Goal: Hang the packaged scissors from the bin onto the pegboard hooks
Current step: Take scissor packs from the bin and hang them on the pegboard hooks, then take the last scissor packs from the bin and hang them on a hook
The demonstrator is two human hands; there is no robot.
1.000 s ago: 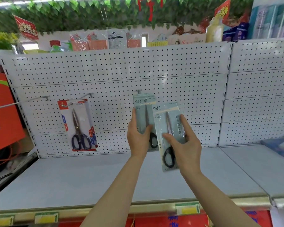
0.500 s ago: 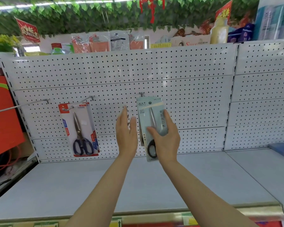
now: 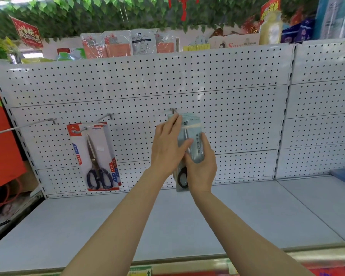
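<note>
Both hands are closing in now: right hand [image 3: 200, 168] gripping the grey scissors pack [image 3: 195, 144] on the middle hook [image 3: 173, 110] (threaded, looks like), left hand [image 3: 167, 148], free a moment ago, pressing flat against it.

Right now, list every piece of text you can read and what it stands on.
"SCISSORS": red-carded scissors pack.
"Sav", then blurred: cardboard box on top of the shelving.
Too blurred to read: grey scissors pack, red hanging sign, top-shelf packets, shelf-edge price tags.

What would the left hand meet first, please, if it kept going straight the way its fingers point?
Probably the top of the grey scissors pack its left hand fingertips already overlap, then the pegboard; depth is unclear.
</note>
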